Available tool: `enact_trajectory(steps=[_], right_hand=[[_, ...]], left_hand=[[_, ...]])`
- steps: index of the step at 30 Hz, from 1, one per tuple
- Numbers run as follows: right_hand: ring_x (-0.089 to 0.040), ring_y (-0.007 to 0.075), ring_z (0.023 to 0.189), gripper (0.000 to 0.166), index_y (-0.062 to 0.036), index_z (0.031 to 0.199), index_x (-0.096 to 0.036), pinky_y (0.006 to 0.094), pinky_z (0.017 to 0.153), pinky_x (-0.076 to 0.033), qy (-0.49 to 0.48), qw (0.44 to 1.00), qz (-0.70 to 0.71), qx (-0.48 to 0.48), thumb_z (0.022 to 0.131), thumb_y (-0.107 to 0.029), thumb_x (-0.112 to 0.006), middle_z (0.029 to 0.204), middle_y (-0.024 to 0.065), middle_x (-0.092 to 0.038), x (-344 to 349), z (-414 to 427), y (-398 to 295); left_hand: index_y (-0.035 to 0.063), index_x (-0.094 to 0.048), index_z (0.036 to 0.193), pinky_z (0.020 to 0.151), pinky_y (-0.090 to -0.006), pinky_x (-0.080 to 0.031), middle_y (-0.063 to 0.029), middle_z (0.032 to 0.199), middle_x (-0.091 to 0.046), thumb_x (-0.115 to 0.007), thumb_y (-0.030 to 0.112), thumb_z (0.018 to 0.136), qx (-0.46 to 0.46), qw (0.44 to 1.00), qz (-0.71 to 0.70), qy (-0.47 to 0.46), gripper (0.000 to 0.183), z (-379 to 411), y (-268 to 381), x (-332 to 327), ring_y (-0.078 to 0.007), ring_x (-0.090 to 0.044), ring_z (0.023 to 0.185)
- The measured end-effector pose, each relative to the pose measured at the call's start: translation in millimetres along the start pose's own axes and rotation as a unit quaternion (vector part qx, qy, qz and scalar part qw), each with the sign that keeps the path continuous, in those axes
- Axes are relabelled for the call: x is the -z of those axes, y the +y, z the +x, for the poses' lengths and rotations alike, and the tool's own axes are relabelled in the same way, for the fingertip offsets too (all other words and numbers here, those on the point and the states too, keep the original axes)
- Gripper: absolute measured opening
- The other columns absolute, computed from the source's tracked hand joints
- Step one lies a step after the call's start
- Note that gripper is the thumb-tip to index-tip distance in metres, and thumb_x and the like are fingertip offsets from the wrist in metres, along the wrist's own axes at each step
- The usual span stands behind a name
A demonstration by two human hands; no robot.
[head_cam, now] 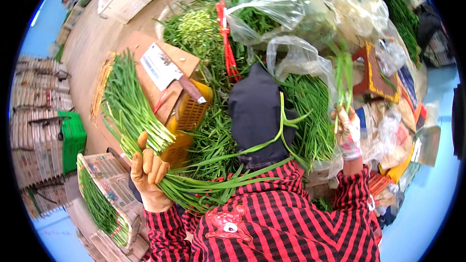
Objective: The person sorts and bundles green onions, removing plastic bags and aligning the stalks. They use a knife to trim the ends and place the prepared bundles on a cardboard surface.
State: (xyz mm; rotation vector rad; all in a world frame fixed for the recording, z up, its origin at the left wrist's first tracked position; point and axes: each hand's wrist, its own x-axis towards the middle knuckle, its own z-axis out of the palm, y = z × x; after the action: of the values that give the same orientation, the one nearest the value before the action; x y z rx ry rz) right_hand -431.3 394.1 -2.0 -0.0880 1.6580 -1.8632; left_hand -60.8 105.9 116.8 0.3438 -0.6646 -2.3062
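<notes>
My left hand (150, 174) grips a bunch of long green chives (211, 189), whose leaves trail right across my checked sleeve and chest. My right hand (347, 134), in a pale stained glove or wrap, holds a few green stalks (343, 76) upright. Above my left hand, a thick bundle of chives (127, 94) with pale cut ends lies beside a cleaver (162, 67) on a brown board (145, 98). A pile of loose chives (309, 112) is left of my right hand. A dark cloth-covered shape (258, 112) lies between my hands.
A yellow plastic crate (191, 111) supports the board's edge. Red ties (226, 40) hang near trimmings (196, 25). Clear plastic bags (276, 3) of greens stand ahead. A brown stool (373, 72) is at right. A crate (105, 185) of tied chives and a green crate (72, 142) are at left.
</notes>
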Motion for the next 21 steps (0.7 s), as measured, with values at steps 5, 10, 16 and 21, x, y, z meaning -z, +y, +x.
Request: enact_trajectory(steps=[5,10,16,21], right_hand=[[-0.048,0.0075,0.048,0.027,-0.0042,0.109,-0.054,0.0191,0.038,-0.032,-0.119,0.993,0.023,-0.007,0.088,-0.020,-0.062,0.066,0.0027,-0.057,-96.6,-23.1,-64.7],[-0.045,0.0077,0.042,0.024,-0.0031,0.107,-0.054,0.0192,0.037,-0.029,-0.204,0.976,0.027,-0.068,0.089,-0.018,-0.060,0.060,0.0041,-0.055,-129.5,-30.9,-64.5],[-0.043,0.0068,0.043,0.031,0.0025,0.106,-0.054,0.0183,0.038,-0.032,-0.241,0.967,-0.023,-0.079,0.088,-0.022,-0.060,0.063,0.0069,-0.056,-154.2,-42.6,-59.4],[-0.044,0.0072,0.044,0.033,0.0036,0.109,-0.053,0.0187,0.039,-0.033,-0.263,0.962,-0.036,-0.062,0.085,-0.018,-0.059,0.068,0.0097,-0.060,-170.6,-48.8,-56.7]], left_hand=[[-0.0041,-0.029,0.138,0.040,-0.0221,-0.036,-0.0027,0.070,-0.049,-0.038,0.018,0.099,-0.030,0.999,-0.009,-0.027,0.046,-20.7,16.8,24.6,-0.0076,-0.040,0.044],[-0.0048,-0.031,0.137,0.040,-0.0191,-0.034,0.0018,0.060,-0.038,-0.042,0.016,0.098,-0.098,0.994,-0.011,0.036,0.045,-35.0,13.2,19.1,-0.0043,-0.036,0.040],[-0.0041,-0.032,0.137,0.041,-0.0207,-0.033,0.0001,0.066,-0.045,-0.041,0.019,0.099,-0.096,0.995,-0.023,0.017,0.045,-43.5,15.8,28.7,-0.0056,-0.037,0.043],[-0.0065,-0.035,0.134,0.040,-0.0205,-0.032,0.0005,0.062,-0.043,-0.044,0.017,0.097,-0.085,0.994,0.062,0.031,0.045,-25.6,9.9,12.0,-0.0056,-0.036,0.042]])
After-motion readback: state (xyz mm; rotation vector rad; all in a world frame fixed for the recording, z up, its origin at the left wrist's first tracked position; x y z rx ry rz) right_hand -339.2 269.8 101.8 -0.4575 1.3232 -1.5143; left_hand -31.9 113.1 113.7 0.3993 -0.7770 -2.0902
